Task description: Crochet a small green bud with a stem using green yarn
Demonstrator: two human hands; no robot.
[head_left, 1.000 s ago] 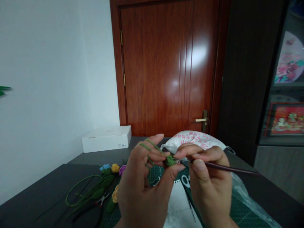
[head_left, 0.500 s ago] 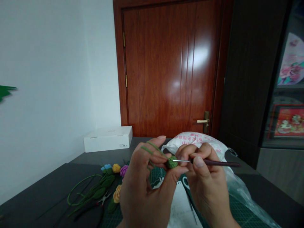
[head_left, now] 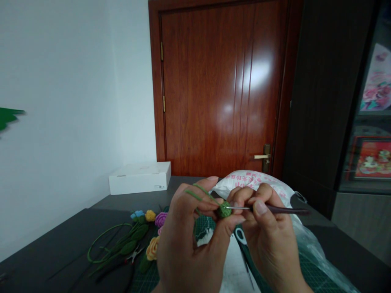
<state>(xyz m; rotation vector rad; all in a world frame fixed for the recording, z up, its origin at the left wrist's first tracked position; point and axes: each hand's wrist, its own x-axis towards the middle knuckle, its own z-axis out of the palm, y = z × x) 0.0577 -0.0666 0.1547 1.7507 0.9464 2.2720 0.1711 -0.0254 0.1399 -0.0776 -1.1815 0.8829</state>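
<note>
1. A glossy reddish-brown wooden door [head_left: 214,89] with a brass lever handle [head_left: 262,156] fills the view ahead, beside a white plaster wall [head_left: 61,89].
2. Below it lies a dark grey table [head_left: 55,240], bearing a white cardboard box [head_left: 139,178] against the wall, a white plastic bag with pink print [head_left: 253,180], and a green cutting mat [head_left: 314,272].
3. Left of the hands lie crocheted flowers, including a yellow crocheted rose [head_left: 152,248], with green wire stems [head_left: 104,240].
4. The left hand [head_left: 189,240] and right hand [head_left: 269,240] are raised together above the mat.
5. The left thumb and fingertips pinch a small green crocheted ball [head_left: 224,210], while a green yarn strand [head_left: 198,193] runs across the spread upper fingers.
6. The right thumb and forefinger pinch a crochet hook with a dark slim handle [head_left: 284,210], its other fingers curled; its thin metal tip meets the ball.
7. The step in hand appears to be stitching the ball; the next stitch would call for steady yarn tension.
</note>
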